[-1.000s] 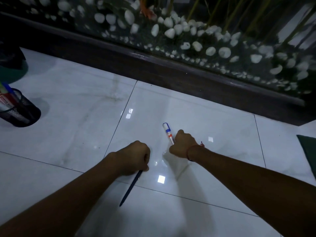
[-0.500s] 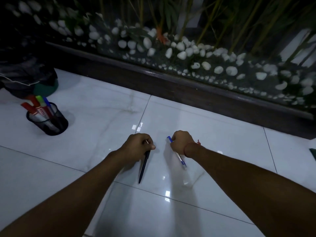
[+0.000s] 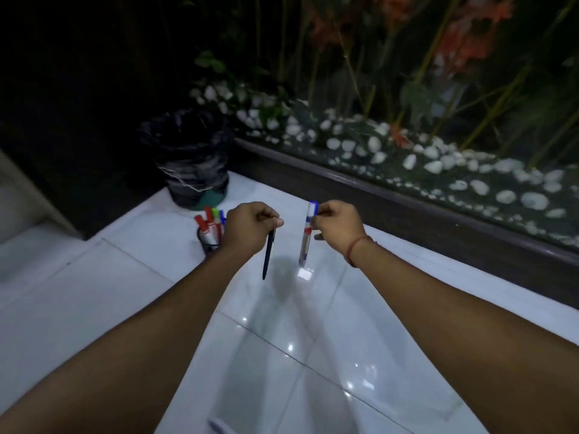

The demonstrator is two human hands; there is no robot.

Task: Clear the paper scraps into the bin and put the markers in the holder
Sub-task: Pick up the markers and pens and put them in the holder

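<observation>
- Left hand [image 3: 250, 228]: raised over the floor, fingertips pinching the top end of a dark pen [image 3: 268, 253], which hangs nearly straight down, tip clear of the tiles.
- Right hand [image 3: 338, 228]: raised alongside, apart from the left, pinching a marker [image 3: 307, 236] near its blue cap; white barrel hangs upright, lower end off the floor.
- Holder [image 3: 208, 244]: dark mesh cup on the floor, just beyond the left wrist, partly hidden by it; red, green and blue markers stand inside.
- Bin [image 3: 191, 164]: lined with a dark bag, behind the holder by the planter edge.
- Scraps: none visible on the tiles in view.
- Step in hand: carrying the last two writing tools toward the holder, by my reading.
- Next move calls for: bringing each tip over the holder's mouth, finding a gap among the standing markers, then letting go one at a time.
</observation>
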